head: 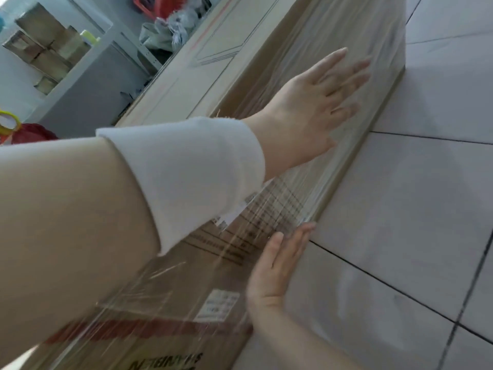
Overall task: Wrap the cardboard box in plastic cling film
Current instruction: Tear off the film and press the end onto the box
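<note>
A long, stiff, probably heavy box (186,84) runs from lower left to upper right on the floor (400,236); left hand (314,108) and right hand (274,271), fingers straight and grasping nothing, press thin, clingy film (280,204) flat against its side.

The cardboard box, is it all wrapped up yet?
Done: clear plastic cling film already covers this side of the long brown cardboard box. Now: left hand and right hand press it flat. Left: the top face looks bare.
</note>
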`<state>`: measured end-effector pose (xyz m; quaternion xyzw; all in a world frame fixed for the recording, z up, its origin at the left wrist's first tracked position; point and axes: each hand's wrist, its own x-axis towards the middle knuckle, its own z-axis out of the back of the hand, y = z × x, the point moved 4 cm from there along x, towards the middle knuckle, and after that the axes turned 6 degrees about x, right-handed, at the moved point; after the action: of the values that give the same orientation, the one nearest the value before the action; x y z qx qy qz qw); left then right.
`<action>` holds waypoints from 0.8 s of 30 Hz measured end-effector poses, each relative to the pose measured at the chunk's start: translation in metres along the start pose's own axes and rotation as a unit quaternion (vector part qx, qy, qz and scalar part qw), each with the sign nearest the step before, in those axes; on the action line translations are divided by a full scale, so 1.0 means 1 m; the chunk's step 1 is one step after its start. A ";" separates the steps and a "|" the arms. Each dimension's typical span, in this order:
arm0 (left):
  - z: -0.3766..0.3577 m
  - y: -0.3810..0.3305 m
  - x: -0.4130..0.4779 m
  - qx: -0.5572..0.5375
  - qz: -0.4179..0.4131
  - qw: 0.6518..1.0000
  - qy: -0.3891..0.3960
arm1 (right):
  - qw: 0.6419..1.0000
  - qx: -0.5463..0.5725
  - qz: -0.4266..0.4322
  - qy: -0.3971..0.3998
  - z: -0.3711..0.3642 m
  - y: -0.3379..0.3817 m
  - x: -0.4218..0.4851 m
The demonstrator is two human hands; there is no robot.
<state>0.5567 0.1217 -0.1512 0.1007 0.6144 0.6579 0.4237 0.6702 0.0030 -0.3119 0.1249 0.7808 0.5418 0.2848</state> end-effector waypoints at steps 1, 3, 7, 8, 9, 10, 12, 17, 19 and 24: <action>-0.007 0.002 0.007 0.007 0.002 1.000 0.011 | 1.000 -0.004 -0.019 -0.016 0.004 -0.003 0.015; -0.026 0.008 0.011 0.025 0.009 0.999 0.042 | 0.998 -0.002 -0.055 -0.036 0.008 -0.003 0.036; -0.047 0.017 0.003 0.055 0.000 0.994 0.093 | 0.996 -0.033 -0.057 0.053 -0.023 0.011 0.025; -0.046 0.016 0.002 0.050 0.001 0.993 0.103 | 0.997 -0.023 -0.049 0.055 -0.028 0.013 0.021; -0.043 0.015 0.004 0.040 0.005 0.993 0.111 | 0.998 -0.016 -0.049 0.047 -0.030 0.013 0.019; -0.040 0.013 0.006 0.026 0.012 0.993 0.114 | 0.998 -0.015 -0.049 0.040 -0.030 0.012 0.020; -0.034 0.009 0.016 0.000 0.028 0.995 0.096 | 0.998 -0.016 -0.048 0.035 -0.022 0.012 0.023; -0.015 0.000 0.059 -0.016 0.030 0.999 -0.009 | 0.999 -0.014 -0.043 -0.008 0.002 0.014 0.058; -0.026 -0.001 0.070 -0.013 0.036 0.999 0.007 | 0.999 -0.032 -0.038 -0.006 0.004 0.012 0.082; -0.059 -0.001 0.063 0.032 0.037 0.998 0.041 | 0.992 -0.067 -0.058 0.090 -0.015 0.005 0.086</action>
<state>0.4800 0.1219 -0.1901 0.1103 0.6478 0.6566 0.3702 0.5913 0.0370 -0.3303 0.0111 0.7713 0.5844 0.2518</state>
